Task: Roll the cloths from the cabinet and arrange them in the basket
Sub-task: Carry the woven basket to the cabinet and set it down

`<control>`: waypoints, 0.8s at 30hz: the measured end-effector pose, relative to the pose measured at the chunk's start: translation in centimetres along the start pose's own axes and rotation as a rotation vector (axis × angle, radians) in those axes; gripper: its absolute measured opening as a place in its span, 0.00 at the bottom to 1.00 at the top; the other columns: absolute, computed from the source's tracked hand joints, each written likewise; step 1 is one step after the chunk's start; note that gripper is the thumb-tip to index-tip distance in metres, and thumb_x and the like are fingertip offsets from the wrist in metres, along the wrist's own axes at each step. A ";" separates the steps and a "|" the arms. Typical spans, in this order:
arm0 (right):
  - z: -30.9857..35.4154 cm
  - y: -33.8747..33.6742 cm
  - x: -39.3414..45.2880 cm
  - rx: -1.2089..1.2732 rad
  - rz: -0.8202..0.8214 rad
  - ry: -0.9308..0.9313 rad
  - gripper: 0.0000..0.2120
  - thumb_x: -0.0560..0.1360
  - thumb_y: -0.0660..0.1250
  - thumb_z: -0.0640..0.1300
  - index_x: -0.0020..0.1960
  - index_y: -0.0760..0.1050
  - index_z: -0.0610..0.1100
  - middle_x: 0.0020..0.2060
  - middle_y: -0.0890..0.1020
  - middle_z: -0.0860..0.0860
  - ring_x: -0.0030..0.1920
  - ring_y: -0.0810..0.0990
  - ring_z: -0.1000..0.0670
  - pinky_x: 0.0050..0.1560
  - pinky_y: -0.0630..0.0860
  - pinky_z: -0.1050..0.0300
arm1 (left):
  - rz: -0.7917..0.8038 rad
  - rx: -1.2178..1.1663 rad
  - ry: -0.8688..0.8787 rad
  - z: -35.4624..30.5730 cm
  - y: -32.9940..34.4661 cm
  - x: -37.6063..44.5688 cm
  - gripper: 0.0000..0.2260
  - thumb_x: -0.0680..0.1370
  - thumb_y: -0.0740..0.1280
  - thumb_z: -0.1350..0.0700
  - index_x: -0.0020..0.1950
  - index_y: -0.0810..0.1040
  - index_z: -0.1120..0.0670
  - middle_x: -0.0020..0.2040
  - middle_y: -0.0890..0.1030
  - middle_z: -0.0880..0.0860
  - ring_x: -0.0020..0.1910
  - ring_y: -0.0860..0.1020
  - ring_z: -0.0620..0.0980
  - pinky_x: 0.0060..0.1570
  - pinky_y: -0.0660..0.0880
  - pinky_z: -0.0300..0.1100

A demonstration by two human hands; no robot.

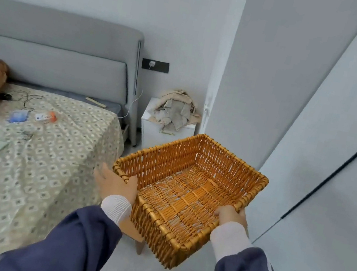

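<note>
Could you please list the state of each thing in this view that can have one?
basket: empty, held up by both hands.
left hand: holds the basket's left side, thumb over the rim.
right hand: grips the basket's right rim.
cloths: unrolled, heaped on the white cabinet.
charger: plugged into the wall socket.

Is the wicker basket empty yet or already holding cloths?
Empty: the basket's bare woven bottom shows, no cloths inside. Left hand and right hand hold it.
</note>
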State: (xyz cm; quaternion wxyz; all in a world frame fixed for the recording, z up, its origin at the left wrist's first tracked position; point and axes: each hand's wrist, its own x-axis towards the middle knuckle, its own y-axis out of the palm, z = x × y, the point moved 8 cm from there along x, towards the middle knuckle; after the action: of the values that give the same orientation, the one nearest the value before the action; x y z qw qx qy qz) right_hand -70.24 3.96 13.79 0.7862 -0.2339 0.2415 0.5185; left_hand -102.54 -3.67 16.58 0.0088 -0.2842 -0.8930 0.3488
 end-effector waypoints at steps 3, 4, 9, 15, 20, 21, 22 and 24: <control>1.1 3.2 2.9 0.007 -0.036 0.043 0.34 0.74 0.61 0.29 0.76 0.61 0.51 0.69 0.72 0.43 0.62 0.75 0.35 0.59 0.75 0.45 | 0.109 -0.162 -0.353 0.5 4.3 1.4 0.39 0.74 0.70 0.50 0.78 0.54 0.60 0.75 0.63 0.63 0.72 0.66 0.64 0.70 0.65 0.57; 1.5 4.1 3.6 0.017 -0.040 0.053 0.35 0.74 0.61 0.29 0.77 0.60 0.51 0.69 0.71 0.43 0.63 0.74 0.35 0.60 0.75 0.44 | 0.159 -0.212 -0.422 0.2 5.6 1.8 0.38 0.72 0.72 0.51 0.77 0.58 0.59 0.71 0.69 0.63 0.66 0.72 0.65 0.65 0.71 0.59; 4.4 7.9 7.3 -0.029 -0.045 0.050 0.36 0.75 0.62 0.30 0.77 0.58 0.51 0.71 0.69 0.44 0.65 0.73 0.37 0.60 0.73 0.46 | 0.217 -0.292 -0.459 -3.0 9.5 5.3 0.36 0.70 0.67 0.67 0.77 0.60 0.54 0.57 0.77 0.60 0.46 0.78 0.62 0.51 0.78 0.59; 7.8 11.6 10.8 -0.053 0.096 0.037 0.40 0.72 0.67 0.35 0.78 0.53 0.54 0.71 0.66 0.45 0.48 0.76 0.43 0.45 0.75 0.52 | 0.338 -0.145 -0.417 -6.7 13.2 11.8 0.35 0.70 0.62 0.74 0.76 0.61 0.58 0.63 0.75 0.63 0.56 0.76 0.70 0.47 0.78 0.65; 10.5 15.7 14.7 -0.052 0.293 0.072 0.43 0.71 0.73 0.42 0.77 0.53 0.56 0.72 0.64 0.47 0.69 0.67 0.37 0.63 0.71 0.37 | 0.443 -0.092 -0.427 -9.9 16.0 17.4 0.32 0.71 0.60 0.73 0.75 0.62 0.59 0.61 0.76 0.66 0.54 0.77 0.73 0.48 0.76 0.72; 11.3 16.8 15.9 -0.035 0.317 0.087 0.43 0.71 0.73 0.42 0.77 0.53 0.56 0.72 0.64 0.47 0.69 0.66 0.36 0.61 0.71 0.37 | 0.472 -0.074 -0.439 -10.6 16.8 18.9 0.32 0.72 0.59 0.73 0.76 0.61 0.59 0.61 0.75 0.67 0.55 0.76 0.74 0.50 0.74 0.73; 12.0 17.7 16.8 -0.024 0.338 0.099 0.43 0.71 0.73 0.41 0.77 0.53 0.56 0.73 0.63 0.47 0.70 0.65 0.36 0.61 0.71 0.36 | 0.490 -0.055 -0.448 -11.1 17.4 20.2 0.32 0.73 0.59 0.73 0.77 0.58 0.59 0.61 0.74 0.68 0.57 0.75 0.75 0.53 0.73 0.74; 13.7 19.7 18.7 -0.048 0.376 0.083 0.43 0.71 0.73 0.40 0.77 0.52 0.57 0.74 0.62 0.47 0.71 0.64 0.35 0.64 0.70 0.35 | 0.503 -0.014 -0.465 -12.4 18.2 22.6 0.32 0.75 0.58 0.73 0.77 0.55 0.59 0.56 0.73 0.68 0.59 0.73 0.76 0.55 0.70 0.75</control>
State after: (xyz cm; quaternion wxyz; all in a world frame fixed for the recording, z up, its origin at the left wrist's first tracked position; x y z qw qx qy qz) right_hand -80.21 32.56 10.41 0.6593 -0.2245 0.3006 0.6516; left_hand -109.71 26.48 10.38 -0.2835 -0.4083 -0.7755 0.3892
